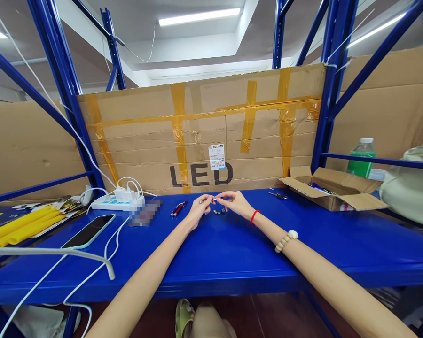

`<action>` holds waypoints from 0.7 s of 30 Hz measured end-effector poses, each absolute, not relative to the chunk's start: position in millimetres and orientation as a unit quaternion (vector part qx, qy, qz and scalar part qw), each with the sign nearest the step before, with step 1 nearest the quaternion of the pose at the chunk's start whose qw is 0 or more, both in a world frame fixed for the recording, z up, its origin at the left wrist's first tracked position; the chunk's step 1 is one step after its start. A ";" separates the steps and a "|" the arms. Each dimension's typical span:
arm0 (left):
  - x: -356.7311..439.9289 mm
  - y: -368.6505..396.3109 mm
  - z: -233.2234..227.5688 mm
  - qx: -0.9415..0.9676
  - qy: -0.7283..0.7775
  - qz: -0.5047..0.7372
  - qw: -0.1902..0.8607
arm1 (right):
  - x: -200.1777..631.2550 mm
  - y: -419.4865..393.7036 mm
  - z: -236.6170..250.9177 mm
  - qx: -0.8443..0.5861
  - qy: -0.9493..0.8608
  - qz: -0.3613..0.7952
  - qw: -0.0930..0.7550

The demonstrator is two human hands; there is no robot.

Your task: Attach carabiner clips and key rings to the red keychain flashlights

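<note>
My left hand (198,211) and my right hand (235,203) meet above the middle of the blue shelf top (225,253). The fingertips of both are pinched together, almost touching. Something tiny and pale shows between them, too small to name. Just below my fingers lie several small dark and light bead-like pieces (219,212). Left of my left hand is a red tool-like item (178,208) with shiny ends. A red cord (254,217) and a pale beaded bracelet (285,241) circle my right wrist and forearm.
A phone (89,231), white cables and a power strip (118,202) occupy the left side. Small dark metal pieces (278,195) lie right of my hands, near an opened cardboard box (333,188). A taped cardboard sheet (204,136) stands behind, between blue posts (334,80).
</note>
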State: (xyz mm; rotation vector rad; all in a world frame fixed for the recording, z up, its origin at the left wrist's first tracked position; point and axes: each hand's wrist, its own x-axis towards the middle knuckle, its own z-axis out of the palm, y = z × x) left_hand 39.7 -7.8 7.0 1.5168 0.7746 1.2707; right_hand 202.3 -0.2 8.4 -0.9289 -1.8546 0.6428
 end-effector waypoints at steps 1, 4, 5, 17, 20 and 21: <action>39.7 -7.8 6.2 0.628 0.326 0.521 0.477 | 202.8 -0.7 7.9 -0.386 -0.763 0.241 0.459; 40.2 -7.5 2.4 0.644 0.348 0.518 0.443 | 205.3 -2.2 6.1 -0.404 -0.788 0.174 0.430; 40.3 -7.4 1.1 0.648 0.355 0.519 0.430 | 206.1 -2.6 5.6 -0.407 -0.797 0.153 0.419; 39.0 -3.9 -2.4 0.697 0.377 0.511 0.332 | 209.7 -4.1 8.4 -0.398 -0.865 0.034 0.304; 39.4 -2.8 -4.0 0.711 0.373 0.505 0.318 | 208.6 -5.3 8.9 -0.396 -0.872 0.024 0.288; 39.4 -2.5 -4.3 0.716 0.371 0.502 0.312 | 208.0 -5.8 9.1 -0.396 -0.874 0.022 0.282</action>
